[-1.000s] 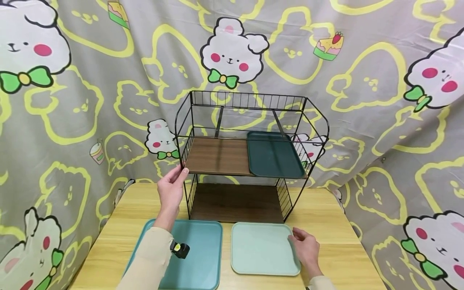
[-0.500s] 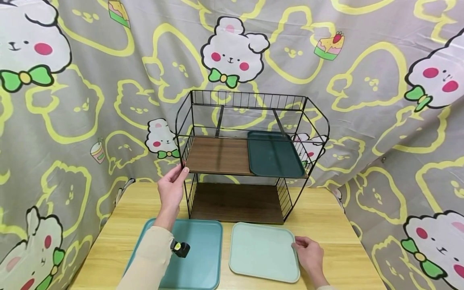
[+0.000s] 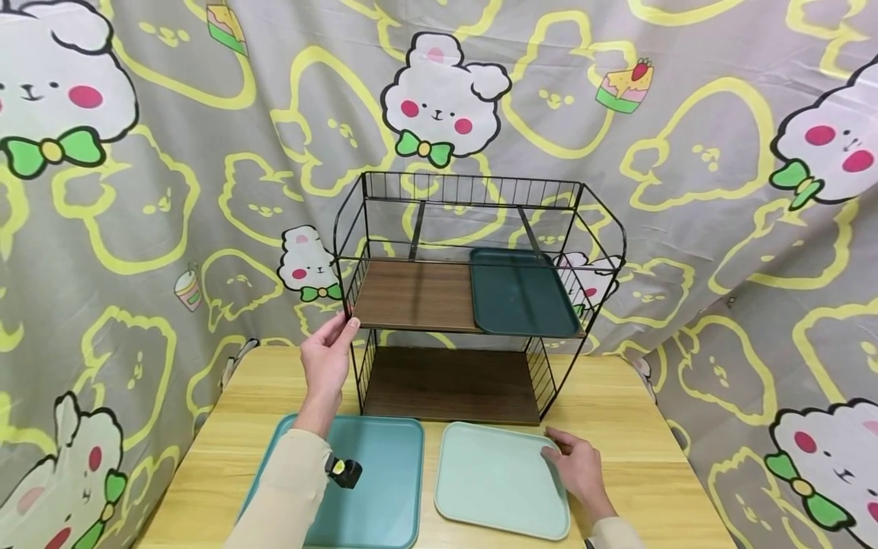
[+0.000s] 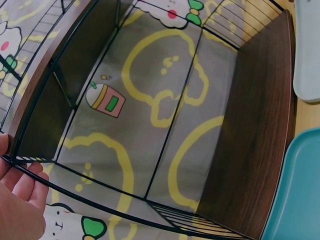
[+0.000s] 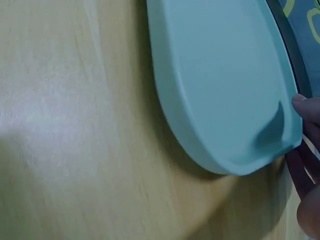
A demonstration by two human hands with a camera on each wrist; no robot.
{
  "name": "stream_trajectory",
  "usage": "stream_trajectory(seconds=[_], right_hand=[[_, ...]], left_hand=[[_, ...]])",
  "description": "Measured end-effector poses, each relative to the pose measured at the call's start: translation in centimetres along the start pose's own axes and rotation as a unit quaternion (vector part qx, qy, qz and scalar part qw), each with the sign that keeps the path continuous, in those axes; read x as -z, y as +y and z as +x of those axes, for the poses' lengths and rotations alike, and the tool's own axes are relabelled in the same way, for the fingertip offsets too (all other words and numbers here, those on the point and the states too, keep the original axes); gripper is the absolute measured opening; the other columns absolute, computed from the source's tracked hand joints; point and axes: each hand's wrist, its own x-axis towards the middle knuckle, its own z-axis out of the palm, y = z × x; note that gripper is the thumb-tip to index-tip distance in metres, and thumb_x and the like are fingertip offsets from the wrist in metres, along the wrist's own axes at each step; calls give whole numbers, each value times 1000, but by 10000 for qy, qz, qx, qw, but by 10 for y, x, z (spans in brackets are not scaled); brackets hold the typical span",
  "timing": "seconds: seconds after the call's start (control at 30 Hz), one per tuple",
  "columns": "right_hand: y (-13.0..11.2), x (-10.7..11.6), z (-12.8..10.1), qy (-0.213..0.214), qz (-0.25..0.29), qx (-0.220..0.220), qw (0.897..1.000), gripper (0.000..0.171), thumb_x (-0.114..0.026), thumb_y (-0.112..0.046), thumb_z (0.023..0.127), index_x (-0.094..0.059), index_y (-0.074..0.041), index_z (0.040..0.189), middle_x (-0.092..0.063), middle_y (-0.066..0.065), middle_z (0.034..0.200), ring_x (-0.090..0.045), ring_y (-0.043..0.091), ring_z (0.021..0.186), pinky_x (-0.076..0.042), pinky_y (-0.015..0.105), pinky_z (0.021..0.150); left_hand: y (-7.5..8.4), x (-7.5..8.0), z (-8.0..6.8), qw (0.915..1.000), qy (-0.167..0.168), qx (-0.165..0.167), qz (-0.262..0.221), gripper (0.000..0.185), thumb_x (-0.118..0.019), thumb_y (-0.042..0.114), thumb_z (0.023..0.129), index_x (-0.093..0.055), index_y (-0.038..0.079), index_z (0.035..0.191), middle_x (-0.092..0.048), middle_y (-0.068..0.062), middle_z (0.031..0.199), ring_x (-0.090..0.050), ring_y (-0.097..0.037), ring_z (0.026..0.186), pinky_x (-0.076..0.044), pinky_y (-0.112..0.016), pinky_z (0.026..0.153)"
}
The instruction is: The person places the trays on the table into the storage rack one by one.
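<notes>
Wooden table (image 3: 638, 488) — dark green tray (image 3: 521, 293) on rack's (image 3: 480, 229) upper shelf, lower bare.

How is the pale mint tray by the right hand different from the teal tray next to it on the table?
The pale mint tray is lighter in colour; the teal tray is a deeper blue-green. The right hand grips the pale mint tray's right edge, while no hand holds the teal tray; the left hand holds the wire shelf. The mint one sits slightly skewed; the teal one looks squarer. Both are rounded rectangular trays on the wooden table.

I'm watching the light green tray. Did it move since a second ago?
Yes. The light green tray turned slightly; its right side now sits nearer the rack, with the right hand gripping that edge.
</notes>
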Motion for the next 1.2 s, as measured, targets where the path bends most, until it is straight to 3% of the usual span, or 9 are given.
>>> stream_trajectory(seconds=[0.1, 0.33, 0.6, 0.73, 1.0, 1.2], right_hand=[[1, -2, 1, 21, -158, 3, 9999, 29, -81, -18, 93, -80, -11, 121, -83, 12, 109, -79, 27, 101, -59, 46, 95], [4, -1, -3, 180, -206, -204, 9994, 18, -84, -21, 89, -84, -12, 105, -83, 5, 95, -73, 13, 84, -54, 28, 76], [5, -6, -1, -97, -242, 188, 9995, 21, -84, -20, 90, -84, -17, 111, -82, 9, 114, -74, 32, 111, -58, 48, 98], [4, -10, 2, 19, -360, 412, 9985, 17, -85, -19, 89, -86, -19, 106, -82, 6, 111, -73, 36, 116, -54, 56, 105], [5, -11, 3, 182, -507, 602, 9967, 7, -87, -18, 87, -87, -20, 94, -81, 0, 97, -76, 29, 102, -57, 49, 97], [7, -7, 3, 102, -465, 647, 9968, 5, -87, -19, 88, -86, -21, 93, -84, 2, 98, -78, 28, 100, -60, 44, 91]], left_hand=[[0, 0, -1, 10000, -27, -14, -7, 39, -74, 28, 102, -72, 15, 138, -71, -8, 143, -67, 2, 113, -52, -25, 112], [-1, 2, 0, 10000, -33, -64, 5, 38, -73, 29, 103, -72, 15, 138, -71, -8, 142, -67, 1, 115, -51, -30, 115], [-1, 2, 0, 9999, -101, -13, -12, 41, -73, 31, 102, -71, 15, 140, -70, -8, 144, -67, -2, 118, -50, -32, 117], [-1, 2, 0, 10000, -87, -36, 7, 41, -73, 32, 102, -71, 14, 139, -71, -8, 143, -67, -3, 119, -50, -33, 117], [-1, 1, 0, 9999, -107, -28, 3, 40, -74, 31, 102, -72, 15, 138, -71, -9, 143, -67, -7, 121, -50, -33, 117], [-1, 2, 0, 10000, -82, -39, -21, 39, -73, 31, 102, -72, 15, 138, -72, -10, 142, -67, -7, 120, -51, -33, 116]])
